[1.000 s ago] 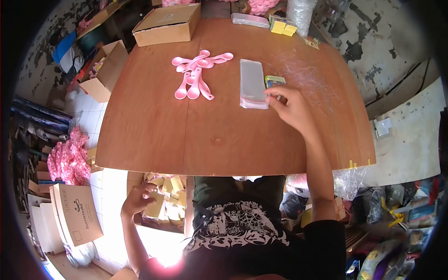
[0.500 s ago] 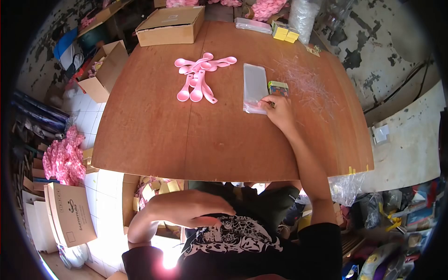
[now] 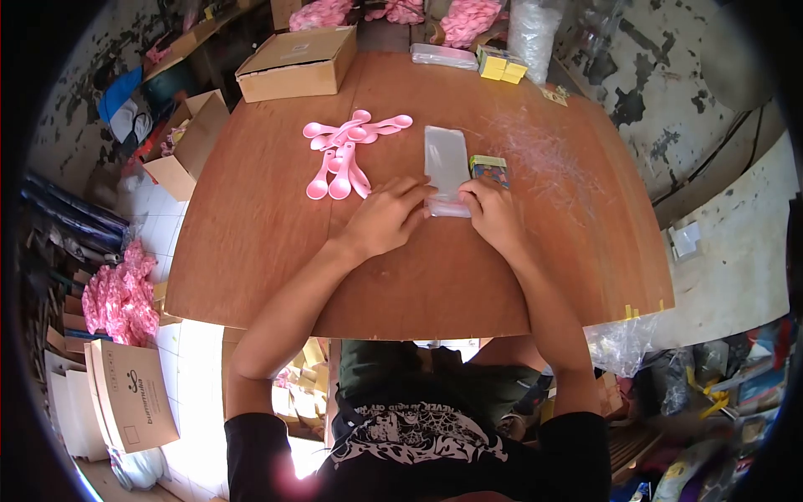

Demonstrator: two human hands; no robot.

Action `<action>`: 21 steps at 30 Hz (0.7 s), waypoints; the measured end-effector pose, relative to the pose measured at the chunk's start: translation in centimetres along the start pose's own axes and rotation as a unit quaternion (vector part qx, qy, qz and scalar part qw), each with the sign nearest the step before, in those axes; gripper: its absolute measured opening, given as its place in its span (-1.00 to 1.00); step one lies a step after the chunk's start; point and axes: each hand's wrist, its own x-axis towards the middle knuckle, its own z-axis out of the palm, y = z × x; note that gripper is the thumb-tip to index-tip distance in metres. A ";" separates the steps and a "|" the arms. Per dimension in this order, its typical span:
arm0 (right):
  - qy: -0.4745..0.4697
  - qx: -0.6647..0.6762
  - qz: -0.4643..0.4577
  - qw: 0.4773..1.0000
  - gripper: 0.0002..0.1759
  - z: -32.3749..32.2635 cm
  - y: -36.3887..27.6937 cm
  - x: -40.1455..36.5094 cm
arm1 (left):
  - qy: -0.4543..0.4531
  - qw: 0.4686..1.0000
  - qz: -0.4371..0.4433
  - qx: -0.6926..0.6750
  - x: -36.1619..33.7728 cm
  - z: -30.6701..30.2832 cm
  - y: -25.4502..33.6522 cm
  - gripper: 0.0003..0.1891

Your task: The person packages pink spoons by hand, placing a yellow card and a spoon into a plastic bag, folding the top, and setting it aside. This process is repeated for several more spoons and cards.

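A stack of clear plastic bags (image 3: 447,155) lies flat on the brown table. At its lower left edge, my left hand (image 3: 386,219) rests fingertips on the plastic, thumb and fingers apart. My right hand (image 3: 495,211) has its fingers closed on the lower right edge of a plastic bag; how many layers it grips is hidden. Just beyond the right knuckles sits a small stack of printed cards (image 3: 488,170), partly covered by that hand. Pink measuring spoons (image 3: 340,186) lie in a loose pile to the left, close to my left fingers.
Thin clear strips (image 3: 548,159) are scattered on the right of the table (image 3: 401,293). Along the back stand a cardboard box (image 3: 297,71), yellow card stacks (image 3: 502,65), more flat bags (image 3: 443,55) and a plastic roll (image 3: 534,38). An open carton (image 3: 180,167) stands left.
My left hand has come up from in front of my chest to the bags' left edge. My right hand stays at the lower right edge. The view has shifted slightly.
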 end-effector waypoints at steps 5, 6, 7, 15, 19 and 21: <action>0.023 -0.074 0.032 0.996 -0.98 -1.0 -1.4 0.0 | -0.063 0.991 0.056 0.099 -0.3 0.9 -0.7 -0.70; 0.025 -0.074 0.033 0.996 -0.98 -1.0 -1.5 0.0 | -0.057 0.992 0.052 0.098 -0.3 1.0 -0.6 -0.70; 0.050 -0.107 -0.014 0.993 -0.99 -1.0 -1.6 0.1 | -0.050 0.993 0.049 0.096 -0.2 1.0 -0.5 -0.70; -0.005 -0.073 -0.245 0.967 -0.93 -1.8 -4.0 -0.4 | 0.092 0.986 0.098 0.094 0.7 -0.2 0.5 -0.77; -0.015 0.075 -0.186 0.980 -0.96 -3.7 -3.8 0.5 | 0.075 0.990 0.120 0.021 0.3 -0.8 -0.5 -0.87; -0.027 0.142 -0.056 0.988 -0.91 -4.7 -1.6 1.2 | 0.102 0.990 0.100 0.000 0.3 -0.9 -0.8 -0.87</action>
